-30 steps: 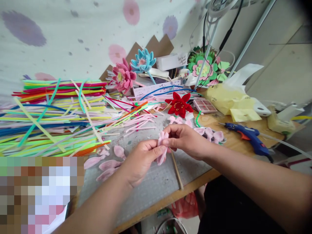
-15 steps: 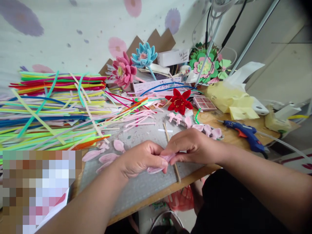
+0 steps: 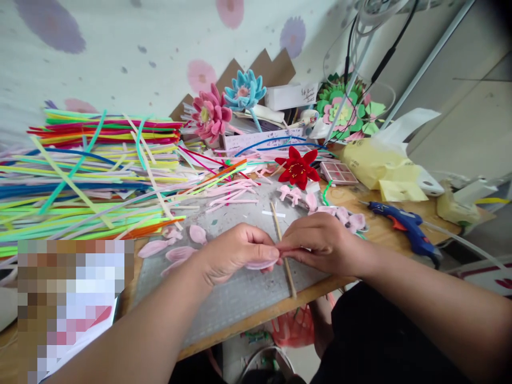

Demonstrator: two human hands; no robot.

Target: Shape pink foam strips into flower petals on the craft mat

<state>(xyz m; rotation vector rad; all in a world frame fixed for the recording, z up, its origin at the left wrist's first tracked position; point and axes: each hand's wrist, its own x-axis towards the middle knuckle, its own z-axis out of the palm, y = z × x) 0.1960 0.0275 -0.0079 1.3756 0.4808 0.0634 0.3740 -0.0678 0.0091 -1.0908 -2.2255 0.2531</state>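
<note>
Between my hands, over the grey cutting mat (image 3: 200, 314), is a pale pink pipe-cleaner petal (image 3: 261, 264). My left hand (image 3: 240, 253) is closed on it, with the thumb lying along its upper side. The fingertips of my right hand (image 3: 320, 242) pinch together at the petal's right end; the exact spot is hidden by the fingers. A thin wooden stick (image 3: 288, 277) lies on the mat just beneath my right fingertips. Left of my left hand rest several more pink petals (image 3: 154, 247), partly covered by my forearm.
Bundles of coloured pipe cleaners (image 3: 100, 176) fill the left side. Behind my hands lies a red flower (image 3: 298, 168), with small pink flower pieces (image 3: 311, 201) nearby. A blue glue gun (image 3: 404, 221) lies on the right. Pink (image 3: 212, 113) and blue (image 3: 245, 90) flowers stand at the back.
My right fingertips have drawn close together at the petal's right end, and less of the petal shows between the hands. The whole view has shifted slightly.
</note>
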